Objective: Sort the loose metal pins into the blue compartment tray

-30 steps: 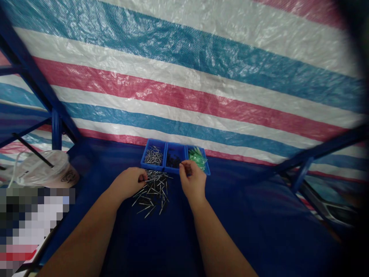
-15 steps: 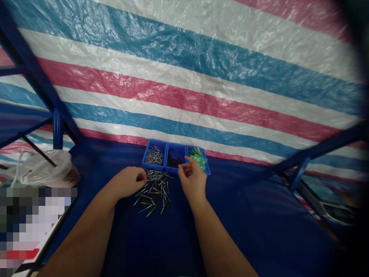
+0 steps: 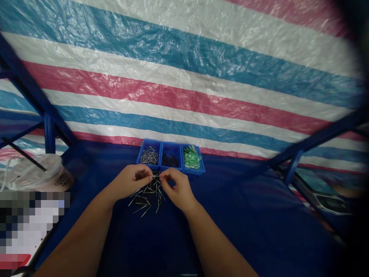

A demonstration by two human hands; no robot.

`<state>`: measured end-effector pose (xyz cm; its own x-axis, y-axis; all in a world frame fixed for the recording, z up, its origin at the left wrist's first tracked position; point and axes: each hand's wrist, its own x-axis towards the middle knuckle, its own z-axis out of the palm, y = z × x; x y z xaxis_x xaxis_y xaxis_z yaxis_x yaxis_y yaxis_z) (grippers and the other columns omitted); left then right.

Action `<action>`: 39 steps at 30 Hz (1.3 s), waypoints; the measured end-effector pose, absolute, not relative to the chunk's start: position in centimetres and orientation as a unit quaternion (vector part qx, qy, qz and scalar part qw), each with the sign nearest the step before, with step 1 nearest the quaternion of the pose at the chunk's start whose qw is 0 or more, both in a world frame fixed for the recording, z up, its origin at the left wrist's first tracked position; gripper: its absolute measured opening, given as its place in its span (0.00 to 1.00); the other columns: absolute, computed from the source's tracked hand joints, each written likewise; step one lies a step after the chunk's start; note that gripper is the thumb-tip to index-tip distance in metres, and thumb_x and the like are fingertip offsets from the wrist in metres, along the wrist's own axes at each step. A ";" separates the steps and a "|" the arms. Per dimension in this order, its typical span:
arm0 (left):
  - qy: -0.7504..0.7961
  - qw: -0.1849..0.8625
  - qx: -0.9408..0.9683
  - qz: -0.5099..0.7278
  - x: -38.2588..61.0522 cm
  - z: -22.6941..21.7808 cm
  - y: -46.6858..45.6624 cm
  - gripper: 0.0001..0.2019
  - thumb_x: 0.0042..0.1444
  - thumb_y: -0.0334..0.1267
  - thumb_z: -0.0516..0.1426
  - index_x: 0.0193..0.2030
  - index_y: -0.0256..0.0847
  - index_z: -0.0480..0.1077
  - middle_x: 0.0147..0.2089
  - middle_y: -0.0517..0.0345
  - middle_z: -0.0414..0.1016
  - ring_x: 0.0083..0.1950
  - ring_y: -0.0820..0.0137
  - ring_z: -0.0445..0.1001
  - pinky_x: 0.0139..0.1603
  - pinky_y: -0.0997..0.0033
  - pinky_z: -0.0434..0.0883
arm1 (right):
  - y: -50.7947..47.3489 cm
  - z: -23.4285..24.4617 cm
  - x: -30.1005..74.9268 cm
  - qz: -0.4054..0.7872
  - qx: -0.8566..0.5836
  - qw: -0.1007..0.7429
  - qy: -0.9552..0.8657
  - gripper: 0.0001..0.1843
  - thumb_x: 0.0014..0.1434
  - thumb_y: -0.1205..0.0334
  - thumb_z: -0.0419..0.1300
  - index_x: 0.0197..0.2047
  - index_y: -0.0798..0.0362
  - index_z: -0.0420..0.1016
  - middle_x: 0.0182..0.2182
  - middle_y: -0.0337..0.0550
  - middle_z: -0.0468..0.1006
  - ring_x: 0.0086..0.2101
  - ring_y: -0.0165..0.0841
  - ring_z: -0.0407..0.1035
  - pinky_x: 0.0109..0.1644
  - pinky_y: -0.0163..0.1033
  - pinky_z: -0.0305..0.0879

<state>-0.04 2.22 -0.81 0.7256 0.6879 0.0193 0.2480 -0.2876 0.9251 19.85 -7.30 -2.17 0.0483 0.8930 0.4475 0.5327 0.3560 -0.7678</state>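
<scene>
My left hand point(image 3: 132, 181) and my right hand point(image 3: 176, 187) meet over a loose pile of small metal pins point(image 3: 145, 198) on the blue cloth. Both are closed in a pinch. Between their fingertips runs one thin metal pin point(image 3: 155, 176). What else my right hand may hold is too small to make out. Just behind the pile stand three small blue trays: the left tray point(image 3: 141, 153) holds metal pins, the middle tray point(image 3: 171, 146) holds small black parts, the right tray point(image 3: 201, 167) holds green pieces.
A striped red, white and blue tarpaulin point(image 3: 184, 77) rises behind the trays. Blue metal frame bars point(image 3: 49, 127) stand at left and right. A lidded plastic cup with a straw point(image 3: 37, 175) sits at the left, beside a blurred patch.
My right hand has come back from the right tray to the left, meeting my left hand above the pin pile. The view has shifted slightly.
</scene>
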 end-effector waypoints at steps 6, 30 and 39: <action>0.403 0.569 0.663 0.272 0.0 -1.9 3.4 0.18 0.52 0.46 0.65 0.45 0.40 0.69 0.28 0.62 0.75 0.24 0.73 0.72 0.23 0.74 0.68 | -6.8 -2.5 20.6 0.196 -0.606 0.502 -0.585 0.04 0.58 0.68 0.60 0.35 0.53 0.76 0.27 0.38 0.78 0.27 0.30 0.72 0.32 0.33 0.67; 0.288 0.368 0.860 0.203 1.7 -1.2 1.9 0.12 0.63 0.42 0.57 0.34 0.40 0.78 0.29 0.59 0.77 0.29 0.72 0.71 0.30 0.73 0.66 | -7.1 -2.9 20.5 0.259 -0.566 0.524 -0.582 0.04 0.59 0.62 0.61 0.37 0.52 0.76 0.30 0.40 0.79 0.30 0.30 0.74 0.34 0.34 0.70; 0.420 0.305 0.764 0.383 1.0 -1.5 2.5 0.17 0.64 0.51 0.56 0.37 0.40 0.77 0.27 0.58 0.78 0.26 0.70 0.74 0.31 0.72 0.68 | -7.3 -2.1 21.2 0.223 -0.592 0.499 -0.592 0.05 0.61 0.63 0.60 0.41 0.52 0.74 0.25 0.36 0.75 0.25 0.28 0.69 0.29 0.32 0.65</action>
<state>1.00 2.50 -1.49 0.3541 0.8751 0.3299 0.4079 -0.4619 0.7875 21.24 -7.25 -2.06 0.2007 0.9236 0.3268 0.4782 0.1988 -0.8555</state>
